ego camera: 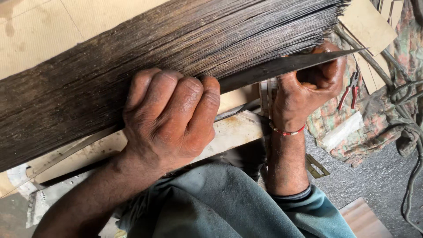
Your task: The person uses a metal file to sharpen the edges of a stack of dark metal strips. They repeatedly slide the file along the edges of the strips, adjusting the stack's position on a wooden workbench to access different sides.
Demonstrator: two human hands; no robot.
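Observation:
A thick stack of thin dark sheets lies edge-up across the view, tilted from lower left to upper right. My left hand grips the near edge of the stack, fingers curled over it. My right hand, with a red thread on the wrist, holds the right end of one dark sheet that is drawn partly out of the stack and tapers to a point at the right.
Red-handled pliers lie on a patterned cloth to the right. Grey cables run along the far right. A pale board sits under the stack. Cardboard pieces lie top right; grey floor below.

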